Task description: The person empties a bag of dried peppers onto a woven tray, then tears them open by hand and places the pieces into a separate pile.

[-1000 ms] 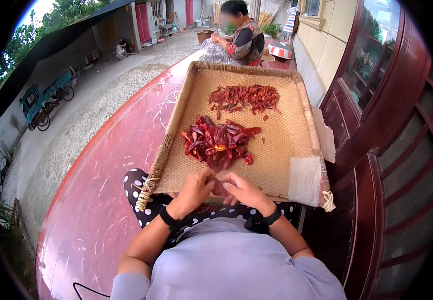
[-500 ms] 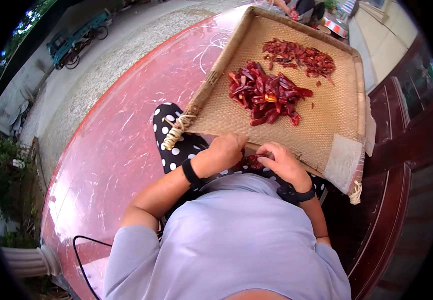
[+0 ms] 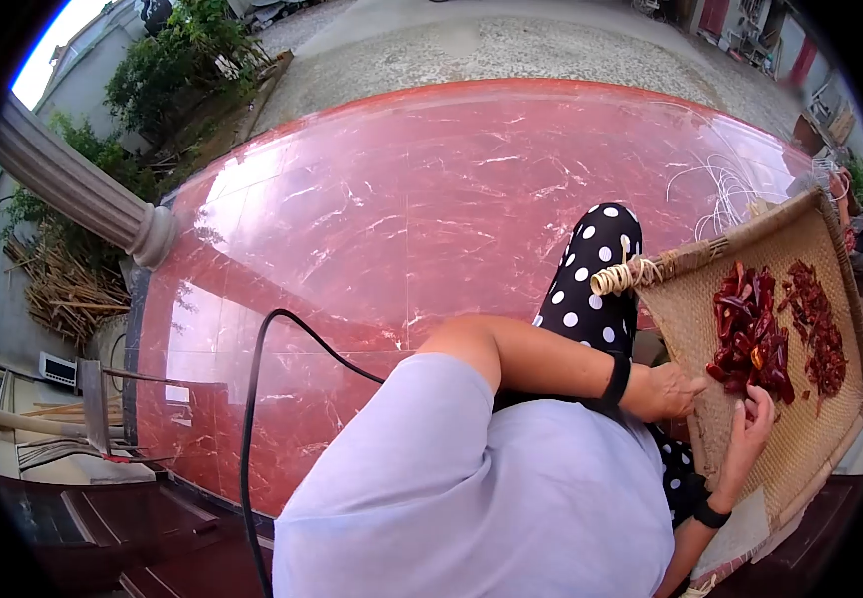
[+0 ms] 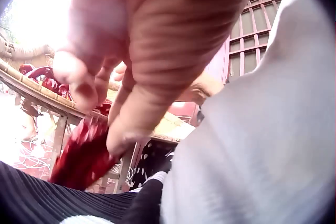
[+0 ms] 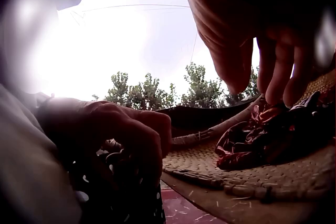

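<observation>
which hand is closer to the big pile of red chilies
Right. The right hand has its fingertips at the edge of the big pile; the left hand is farther back, by the woven tray's near edge.

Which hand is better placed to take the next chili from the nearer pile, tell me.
Probably right: the right hand is beside the nearer chili pile, fingers loosely open, while the left hand seems to hold a red chili.
</observation>
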`<state>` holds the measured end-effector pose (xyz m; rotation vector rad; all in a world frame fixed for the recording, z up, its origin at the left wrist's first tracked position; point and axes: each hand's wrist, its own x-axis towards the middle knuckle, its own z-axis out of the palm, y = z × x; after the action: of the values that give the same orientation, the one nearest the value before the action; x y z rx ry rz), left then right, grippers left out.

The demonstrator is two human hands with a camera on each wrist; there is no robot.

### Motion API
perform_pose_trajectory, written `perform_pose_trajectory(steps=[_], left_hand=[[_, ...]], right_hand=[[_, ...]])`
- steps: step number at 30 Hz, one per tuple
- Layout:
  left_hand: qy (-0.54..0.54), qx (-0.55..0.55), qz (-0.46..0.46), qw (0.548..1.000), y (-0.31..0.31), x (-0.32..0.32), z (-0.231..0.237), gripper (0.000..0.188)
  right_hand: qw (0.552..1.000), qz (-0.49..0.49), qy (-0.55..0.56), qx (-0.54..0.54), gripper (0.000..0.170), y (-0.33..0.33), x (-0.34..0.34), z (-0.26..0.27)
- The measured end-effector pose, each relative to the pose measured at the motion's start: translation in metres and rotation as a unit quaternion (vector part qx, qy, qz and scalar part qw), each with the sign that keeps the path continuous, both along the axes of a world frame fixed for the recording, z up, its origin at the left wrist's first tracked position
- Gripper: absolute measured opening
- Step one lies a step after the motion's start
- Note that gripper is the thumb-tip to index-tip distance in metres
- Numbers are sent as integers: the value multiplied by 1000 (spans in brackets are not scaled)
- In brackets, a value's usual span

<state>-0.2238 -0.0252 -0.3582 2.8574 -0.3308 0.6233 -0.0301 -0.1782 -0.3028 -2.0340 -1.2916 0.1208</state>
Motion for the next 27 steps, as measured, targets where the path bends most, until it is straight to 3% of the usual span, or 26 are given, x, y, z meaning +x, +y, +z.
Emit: perform_pose_trajectory(steps=[3, 7, 10, 12, 17, 21, 24, 27], left_hand=[[21, -5, -8, 1000, -3, 2, -13, 14], [39, -47, -14, 998, -1, 3, -8, 15], [14, -75, -24, 997, -1, 7, -4, 11], [72, -90, -8, 993, 5, 5, 21, 10], [44, -124, 51, 990, 26, 14, 34, 12], [84, -171, 130, 973, 45, 24, 43, 11], [73, -188, 175, 964, 59, 32, 45, 14], [81, -197, 205, 955, 73, 42, 44, 17]], right_hand=[[976, -13, -218, 9, 45, 14, 45, -4], [978, -52, -194, -49, 63, 41, 48, 4], [967, -46, -206, -140, 63, 50, 43, 11], [958, -94, -221, -155, 55, 55, 30, 15], [955, -132, -264, -41, 26, 48, 43, 1], [967, -206, -118, 91, 25, 29, 43, 3], [957, -142, 132, 213, 21, 13, 34, 1], [903, -21, 353, 243, 18, -7, -12, 18]])
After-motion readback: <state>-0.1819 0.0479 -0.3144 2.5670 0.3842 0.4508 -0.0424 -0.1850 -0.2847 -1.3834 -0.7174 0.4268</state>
